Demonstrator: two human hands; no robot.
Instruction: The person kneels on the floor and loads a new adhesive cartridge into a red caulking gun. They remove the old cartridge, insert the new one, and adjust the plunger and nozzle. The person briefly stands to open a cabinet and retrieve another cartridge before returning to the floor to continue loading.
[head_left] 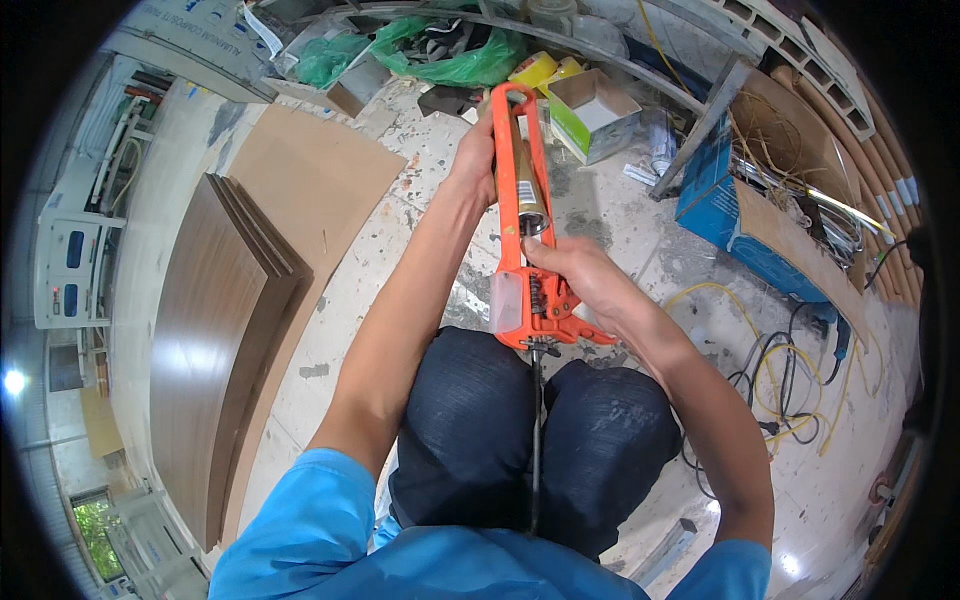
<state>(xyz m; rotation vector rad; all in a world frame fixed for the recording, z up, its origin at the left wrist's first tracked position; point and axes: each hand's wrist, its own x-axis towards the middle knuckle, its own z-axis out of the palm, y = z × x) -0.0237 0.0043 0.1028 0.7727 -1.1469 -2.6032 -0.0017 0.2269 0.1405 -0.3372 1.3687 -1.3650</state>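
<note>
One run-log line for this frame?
left hand: grips orange caulking gun barrel | right hand: on handle | person crouched over floor

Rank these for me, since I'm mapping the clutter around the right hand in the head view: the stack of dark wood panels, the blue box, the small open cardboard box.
From the right hand:
1. Small open cardboard box, ahead on the floor.
2. Blue box, out to the right; nearly as close, so these two are hard to split.
3. Stack of dark wood panels, far left.

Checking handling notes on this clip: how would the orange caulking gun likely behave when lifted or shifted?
The orange caulking gun is probably stiff, since its long frame looks like metal. It may feel front-heavy: a cartridge sits in the cradle, and the left hand steadies the far end while the right hand grips the handle. Its long rod could snag.
</note>
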